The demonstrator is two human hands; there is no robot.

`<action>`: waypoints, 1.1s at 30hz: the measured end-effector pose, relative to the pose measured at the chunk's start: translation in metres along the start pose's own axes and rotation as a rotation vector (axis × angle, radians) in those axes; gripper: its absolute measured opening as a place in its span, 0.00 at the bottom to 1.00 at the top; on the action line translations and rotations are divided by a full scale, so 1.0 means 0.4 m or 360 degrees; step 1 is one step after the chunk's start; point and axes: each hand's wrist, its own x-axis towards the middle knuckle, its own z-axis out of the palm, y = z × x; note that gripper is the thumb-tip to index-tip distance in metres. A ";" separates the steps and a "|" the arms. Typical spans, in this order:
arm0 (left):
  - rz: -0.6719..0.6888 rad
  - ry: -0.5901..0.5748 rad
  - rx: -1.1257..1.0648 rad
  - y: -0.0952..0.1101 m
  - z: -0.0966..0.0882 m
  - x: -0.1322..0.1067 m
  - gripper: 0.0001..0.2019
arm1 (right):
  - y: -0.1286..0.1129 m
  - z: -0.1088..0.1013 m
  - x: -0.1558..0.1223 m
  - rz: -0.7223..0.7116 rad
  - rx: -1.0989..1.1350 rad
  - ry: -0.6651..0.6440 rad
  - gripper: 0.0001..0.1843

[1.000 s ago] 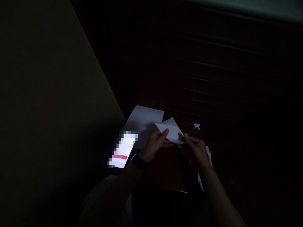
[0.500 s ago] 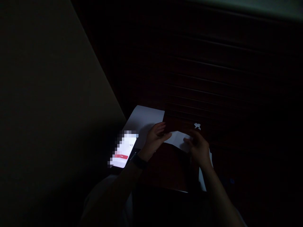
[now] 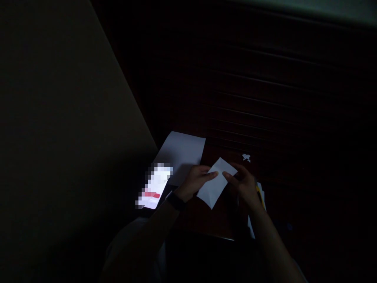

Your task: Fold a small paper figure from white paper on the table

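Between my hands is a small creased piece of white paper, tilted so that one corner points down toward me. My left hand, with a dark band on its wrist, grips the paper's left edge, thumb on top. On the opposite side my right hand pinches the upper right edge, its thumb also on the face. Both thumb tips lie close together near the paper's upper middle. The fingers beneath the paper are mostly hidden.
A larger white sheet lies at the back left of the dark table. In front of it glows a phone screen, partly blurred. White paper scraps sit at the back right. A yellow item and more papers show by my right wrist.
The paper has turned from lying crosswise to a slanted upright position, showing more of its face. Both hands have drawn closer, thumbs now on the paper. A yellow item has come into view.
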 end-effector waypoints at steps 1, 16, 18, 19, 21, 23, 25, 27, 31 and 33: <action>-0.0013 -0.0007 -0.0072 0.006 0.000 -0.003 0.14 | -0.002 -0.002 -0.002 0.0108 0.0079 -0.0021 0.16; -0.0020 0.0186 0.0107 0.020 -0.012 -0.004 0.11 | -0.007 -0.017 -0.006 0.0418 0.0559 -0.0099 0.12; -0.0011 0.0161 0.0176 0.017 -0.022 -0.005 0.12 | -0.005 -0.032 -0.004 0.0415 0.0429 -0.0247 0.11; -0.0005 0.0131 0.0205 0.015 -0.028 -0.006 0.13 | -0.005 -0.039 -0.004 0.0405 0.0375 -0.0330 0.11; 0.0000 0.0052 0.0241 0.015 -0.039 -0.010 0.13 | -0.006 -0.052 -0.003 0.0386 0.0298 -0.0481 0.13; 0.0008 -0.0009 0.0238 0.019 -0.049 -0.014 0.13 | -0.010 -0.064 -0.003 0.0377 0.0282 -0.0556 0.13; 0.0025 -0.0039 0.0212 0.024 -0.056 -0.018 0.13 | -0.013 -0.074 -0.002 0.0383 0.0295 -0.0552 0.14; 0.0018 -0.0065 0.0175 0.028 -0.060 -0.020 0.14 | -0.017 -0.081 -0.004 0.0386 0.0298 -0.0533 0.17; -0.0065 -0.0144 0.0118 0.031 -0.059 -0.023 0.16 | -0.025 -0.081 -0.010 0.0356 0.0208 -0.0656 0.22; -0.0085 -0.0180 0.0096 0.030 -0.056 -0.023 0.16 | -0.029 -0.078 -0.012 0.0361 0.0183 -0.0754 0.22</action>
